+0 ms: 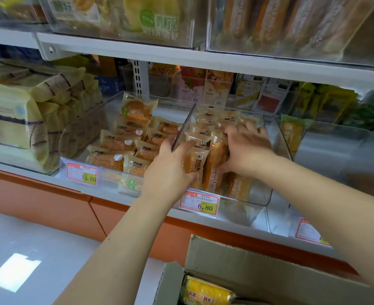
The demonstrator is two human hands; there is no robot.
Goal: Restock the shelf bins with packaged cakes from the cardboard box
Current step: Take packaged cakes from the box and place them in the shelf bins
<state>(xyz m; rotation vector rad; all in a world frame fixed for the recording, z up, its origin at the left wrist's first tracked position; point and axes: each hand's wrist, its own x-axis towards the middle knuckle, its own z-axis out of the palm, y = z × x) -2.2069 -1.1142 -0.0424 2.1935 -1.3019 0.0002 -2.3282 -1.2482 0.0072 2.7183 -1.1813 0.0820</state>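
Packaged cake [195,161]: gripped at clear bin [263,198] front-left corner by left hand [168,172], fingers curled round; right hand [247,149] fingers spread on neighbouring packs [214,175]

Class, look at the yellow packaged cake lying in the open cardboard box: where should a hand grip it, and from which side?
Pinch the yellow packaged cake across its width, from above: it lies flat, broad face up, the cardboard box walls close beside it, only the top open.

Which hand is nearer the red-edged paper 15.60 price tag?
Left. The left hand grips a wrapped cake right of the red-edged paper price tag; the right hand is farther right.
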